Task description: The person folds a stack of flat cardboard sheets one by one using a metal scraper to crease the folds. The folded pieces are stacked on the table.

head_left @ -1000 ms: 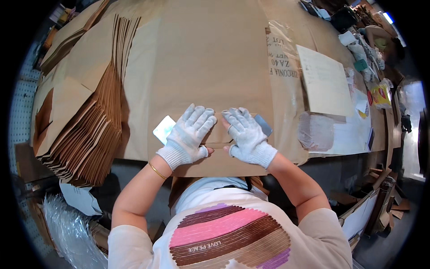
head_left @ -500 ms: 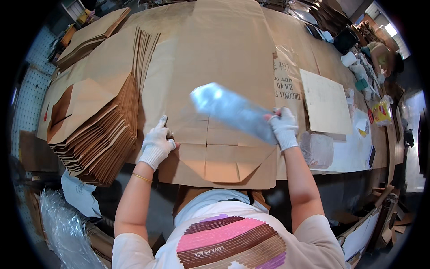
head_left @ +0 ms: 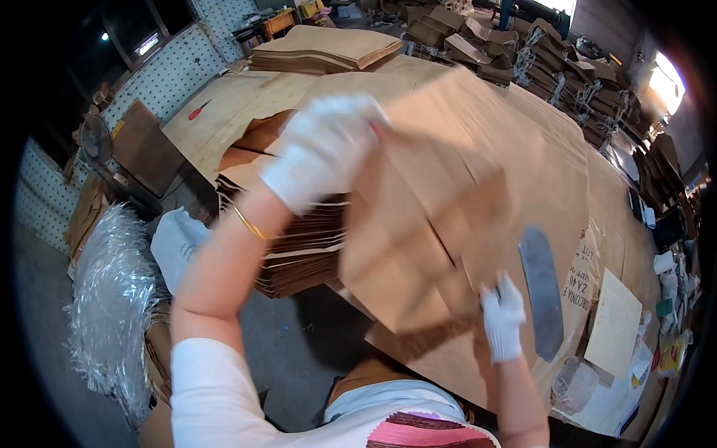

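A brown paper bag [head_left: 418, 224] with a folded end hangs tilted in front of me, raised off the table and blurred by motion. My left hand [head_left: 325, 149], in a white knitted glove, is closed on its upper left edge. At its lower right edge my gloved right hand [head_left: 503, 321] is closed, fingertips on the paper. Just right of that hand a flat grey metal strip [head_left: 541, 295] with angled corners lies on brown paper. Below my left forearm and hand sits a thick stack of folded paper bags [head_left: 302, 261], partly hidden by them.
A pile of flat brown sheets [head_left: 321, 48] lies at the far left, with red-handled scissors [head_left: 199, 112] nearer. A pale board [head_left: 614, 321] rests at the right. Clear plastic strands [head_left: 112, 313] and a fan [head_left: 95, 138] stand left of the table.
The metal strip has left my right hand and lies on the paper. Both hands have taken hold of the bag and lifted it leftward. My view has turned left.
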Tool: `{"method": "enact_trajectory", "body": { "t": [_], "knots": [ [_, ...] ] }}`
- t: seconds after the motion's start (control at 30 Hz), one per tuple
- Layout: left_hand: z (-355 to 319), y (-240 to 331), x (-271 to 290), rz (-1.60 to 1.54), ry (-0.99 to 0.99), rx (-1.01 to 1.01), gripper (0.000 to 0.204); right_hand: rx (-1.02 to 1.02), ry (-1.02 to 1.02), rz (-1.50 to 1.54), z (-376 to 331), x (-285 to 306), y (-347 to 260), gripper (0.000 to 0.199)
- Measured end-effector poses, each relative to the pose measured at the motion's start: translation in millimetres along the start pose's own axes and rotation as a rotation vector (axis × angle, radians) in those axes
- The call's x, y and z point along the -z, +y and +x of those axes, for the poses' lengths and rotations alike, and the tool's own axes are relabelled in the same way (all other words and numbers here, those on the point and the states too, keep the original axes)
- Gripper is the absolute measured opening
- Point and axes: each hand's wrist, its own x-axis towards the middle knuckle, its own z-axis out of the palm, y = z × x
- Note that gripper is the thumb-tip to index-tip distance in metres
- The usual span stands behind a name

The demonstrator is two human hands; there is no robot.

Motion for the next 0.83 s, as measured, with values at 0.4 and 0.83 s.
{"method": "enact_trajectory", "body": {
  "t": [0.4, 0.83],
  "knots": [
    [-159, -350, -53, 0.551, -0.672, 0.284, 0.023, 0.265, -0.627, -0.693, 107, -229, -145, 0.034],
    [-186, -119, 58, -0.279, 0.319, 0.232, 0.047, 0.110, -0.216, -0.929, -83, 44, 39, 0.076]
  ]
}}
